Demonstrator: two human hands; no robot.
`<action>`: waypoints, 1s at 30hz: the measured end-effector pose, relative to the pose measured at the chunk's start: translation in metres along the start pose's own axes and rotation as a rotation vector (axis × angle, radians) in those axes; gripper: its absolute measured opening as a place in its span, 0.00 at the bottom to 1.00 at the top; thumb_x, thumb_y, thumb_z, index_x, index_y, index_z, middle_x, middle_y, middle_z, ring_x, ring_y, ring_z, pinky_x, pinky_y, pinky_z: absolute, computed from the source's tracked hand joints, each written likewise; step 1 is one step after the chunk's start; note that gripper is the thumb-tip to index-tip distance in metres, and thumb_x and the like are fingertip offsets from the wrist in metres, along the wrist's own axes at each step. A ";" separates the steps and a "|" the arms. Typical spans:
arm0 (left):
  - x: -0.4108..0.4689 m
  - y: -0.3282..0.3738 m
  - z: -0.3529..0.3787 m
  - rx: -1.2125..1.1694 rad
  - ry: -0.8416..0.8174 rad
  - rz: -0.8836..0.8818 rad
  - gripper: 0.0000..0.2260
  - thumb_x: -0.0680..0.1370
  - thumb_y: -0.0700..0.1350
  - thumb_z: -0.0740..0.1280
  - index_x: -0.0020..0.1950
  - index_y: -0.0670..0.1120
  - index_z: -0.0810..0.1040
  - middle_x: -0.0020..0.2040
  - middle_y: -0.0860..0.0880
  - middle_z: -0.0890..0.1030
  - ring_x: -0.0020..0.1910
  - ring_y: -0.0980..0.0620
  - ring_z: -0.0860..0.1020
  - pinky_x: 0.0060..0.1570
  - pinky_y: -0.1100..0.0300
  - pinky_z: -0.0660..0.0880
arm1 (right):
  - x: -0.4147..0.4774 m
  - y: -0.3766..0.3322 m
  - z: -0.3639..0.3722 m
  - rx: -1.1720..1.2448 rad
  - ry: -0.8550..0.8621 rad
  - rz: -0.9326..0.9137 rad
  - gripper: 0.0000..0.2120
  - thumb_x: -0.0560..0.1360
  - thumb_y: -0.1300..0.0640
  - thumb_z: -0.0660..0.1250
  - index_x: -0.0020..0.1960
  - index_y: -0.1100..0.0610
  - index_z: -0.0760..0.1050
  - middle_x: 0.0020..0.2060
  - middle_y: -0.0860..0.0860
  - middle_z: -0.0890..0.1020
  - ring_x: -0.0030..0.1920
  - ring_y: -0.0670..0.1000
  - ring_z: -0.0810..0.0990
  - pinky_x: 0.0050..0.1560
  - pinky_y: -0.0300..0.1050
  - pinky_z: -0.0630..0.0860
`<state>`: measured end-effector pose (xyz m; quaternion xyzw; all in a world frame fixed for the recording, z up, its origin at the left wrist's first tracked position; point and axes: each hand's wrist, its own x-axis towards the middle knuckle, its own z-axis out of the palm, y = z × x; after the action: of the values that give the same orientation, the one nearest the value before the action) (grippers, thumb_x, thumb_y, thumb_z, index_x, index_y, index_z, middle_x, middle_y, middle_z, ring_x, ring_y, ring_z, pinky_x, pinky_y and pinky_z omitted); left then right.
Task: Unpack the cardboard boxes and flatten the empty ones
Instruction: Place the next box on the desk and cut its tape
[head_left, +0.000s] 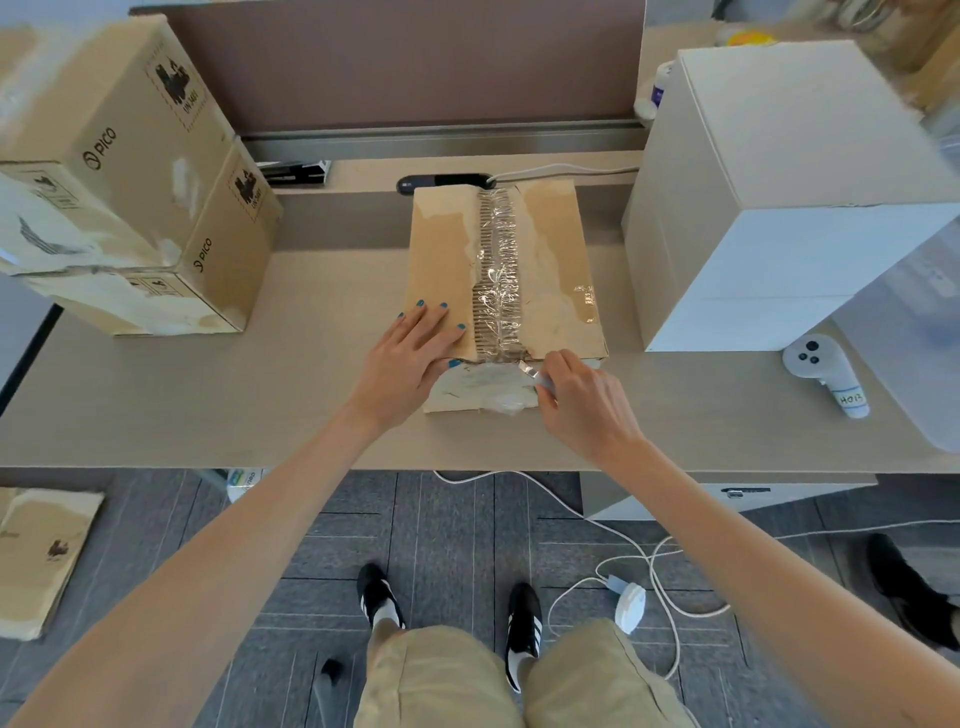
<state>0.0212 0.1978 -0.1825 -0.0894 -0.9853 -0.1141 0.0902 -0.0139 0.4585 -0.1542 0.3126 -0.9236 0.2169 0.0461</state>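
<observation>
At the upper left two scuffed brown PICO cartons (130, 171) stand stacked on the pale wood-grain desk (260, 405), and a flattened carton (41, 556) lies on the grey carpet tiles at the lower left. In the centre sits the closed cardboard box (550, 260), its torn seam under crinkled clear tape (498, 270). The left hand (410, 353) presses flat with straight fingers on its lid, and the right hand (587, 400) pinches a small silvery blade (532, 371) at its near edge. To the right stand a tall smooth white box (779, 197) and a white controller (821, 364).
</observation>
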 end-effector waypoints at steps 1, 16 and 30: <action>0.000 0.001 0.000 0.000 -0.009 -0.003 0.21 0.83 0.53 0.54 0.71 0.47 0.73 0.75 0.45 0.68 0.76 0.40 0.64 0.73 0.42 0.63 | 0.001 0.000 -0.003 0.017 0.005 -0.004 0.04 0.75 0.64 0.64 0.42 0.60 0.69 0.36 0.54 0.74 0.25 0.53 0.65 0.26 0.40 0.58; 0.059 0.011 -0.002 -0.052 0.047 -0.225 0.14 0.81 0.50 0.57 0.65 0.49 0.73 0.71 0.48 0.69 0.69 0.45 0.67 0.69 0.47 0.59 | 0.094 0.013 -0.005 0.007 -0.026 0.099 0.06 0.80 0.54 0.59 0.51 0.57 0.69 0.45 0.50 0.77 0.38 0.57 0.76 0.36 0.45 0.66; 0.173 -0.052 0.016 -0.069 0.013 -0.224 0.19 0.81 0.54 0.60 0.69 0.48 0.69 0.74 0.48 0.67 0.74 0.47 0.62 0.72 0.41 0.57 | 0.214 0.047 0.022 -0.006 -0.030 0.170 0.08 0.81 0.50 0.57 0.53 0.54 0.68 0.48 0.49 0.76 0.40 0.55 0.77 0.39 0.50 0.74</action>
<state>-0.1595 0.1787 -0.1747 0.0188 -0.9840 -0.1579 0.0802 -0.2121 0.3629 -0.1438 0.2364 -0.9480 0.2127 0.0146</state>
